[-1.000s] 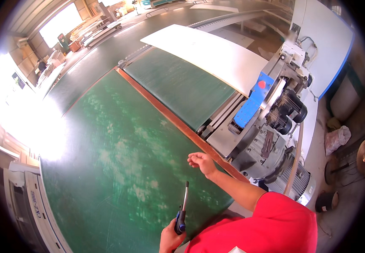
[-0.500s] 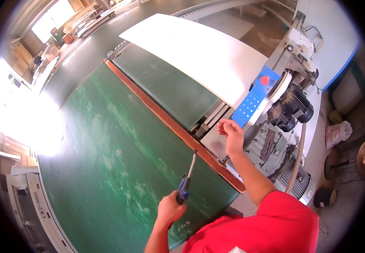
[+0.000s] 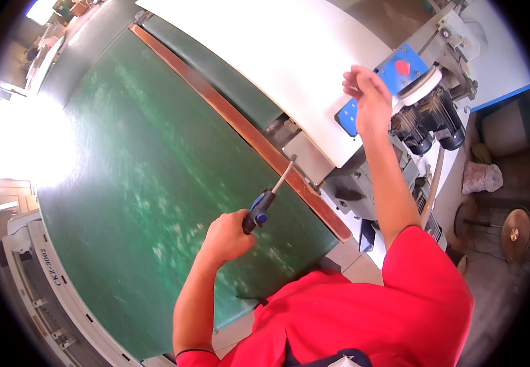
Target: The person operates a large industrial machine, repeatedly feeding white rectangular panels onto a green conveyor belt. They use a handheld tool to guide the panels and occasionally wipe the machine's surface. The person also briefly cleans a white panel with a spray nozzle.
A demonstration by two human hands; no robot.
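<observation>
Above a scuffed green worktop (image 3: 130,165), the left hand (image 3: 229,235) is wrapped round a black-and-blue tool (image 3: 257,212) whose slim metal nozzle (image 3: 283,175) slants across a long reddish-brown strip (image 3: 240,125), while the right hand (image 3: 370,98), fingers loosely bent, overlaps a broad white panel (image 3: 265,52) in view.

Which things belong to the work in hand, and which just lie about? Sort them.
Seemingly in use:
tool, gripped by the left hand
board, near the right hand
blue plate, also near it

Seemingly lying about:
sack, at far right
brown disc, near the sack
</observation>
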